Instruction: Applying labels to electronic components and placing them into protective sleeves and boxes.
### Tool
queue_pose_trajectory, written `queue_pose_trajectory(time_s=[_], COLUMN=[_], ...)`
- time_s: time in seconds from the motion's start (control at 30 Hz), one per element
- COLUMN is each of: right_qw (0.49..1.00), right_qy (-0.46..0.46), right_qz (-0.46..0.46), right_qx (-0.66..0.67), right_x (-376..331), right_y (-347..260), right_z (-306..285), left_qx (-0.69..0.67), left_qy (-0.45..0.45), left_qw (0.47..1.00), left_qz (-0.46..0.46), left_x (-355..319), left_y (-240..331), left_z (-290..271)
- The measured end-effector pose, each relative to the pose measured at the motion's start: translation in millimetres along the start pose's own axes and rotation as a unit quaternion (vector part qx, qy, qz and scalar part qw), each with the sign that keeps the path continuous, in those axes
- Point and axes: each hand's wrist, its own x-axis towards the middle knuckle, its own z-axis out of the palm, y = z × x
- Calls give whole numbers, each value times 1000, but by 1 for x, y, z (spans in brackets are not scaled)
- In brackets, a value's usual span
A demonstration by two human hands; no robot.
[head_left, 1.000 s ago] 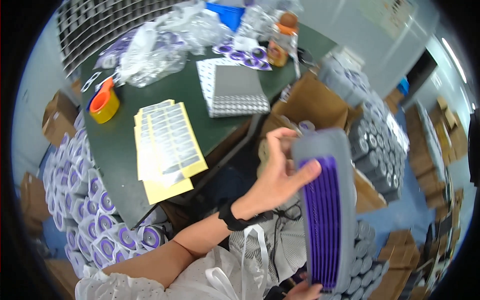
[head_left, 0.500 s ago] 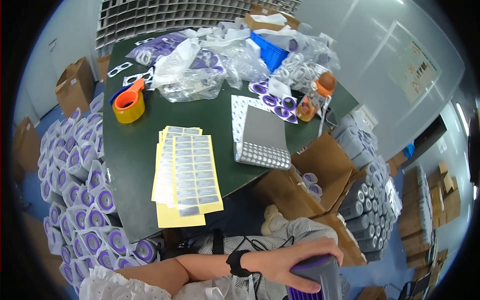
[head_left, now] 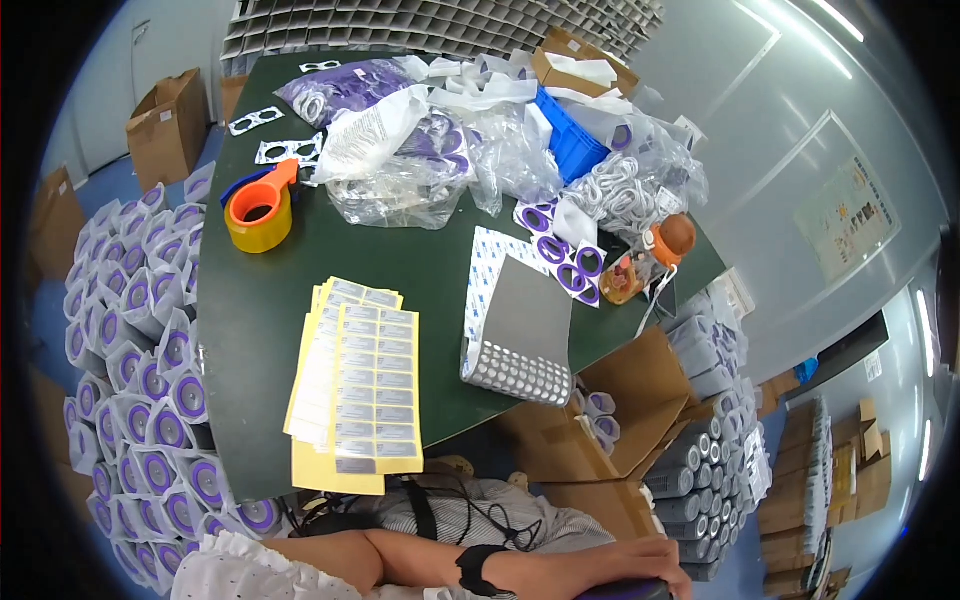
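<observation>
My left arm crosses the bottom of the view toward the right, a black band round its wrist. My left hand is closed over a grey-and-purple device; only a dark purple upper part shows, the rest cut off by the lower edge. My right hand is out of view. On the green table, the nearest things are sheets of silver labels on yellow backing and a curled grey sheet of round silver stickers.
Wrapped purple-ringed devices are stacked at left. Grey devices and an open carton stand at right. The table also bears a tape dispenser, plastic bags, a blue bin and a drink bottle.
My left hand and the device have moved lower, so most of the device has left the view. The view has tilted up, and the table appears shifted.
</observation>
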Motion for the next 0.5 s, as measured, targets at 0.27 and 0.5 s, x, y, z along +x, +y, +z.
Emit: queue_pose_trajectory(time_s=[0.27,0.5], right_qw=[1000,997], right_qy=[-16,-40], right_qz=[-3,29], right_qx=[0,54], right_x=[49,110], right_y=[20,69], right_z=[42,119], left_qx=[9,95], left_qy=[31,49], left_qw=[998,985], left_qz=[-50,-136], left_x=[15,54], left_y=[-30,-78], left_z=[-34,-55])
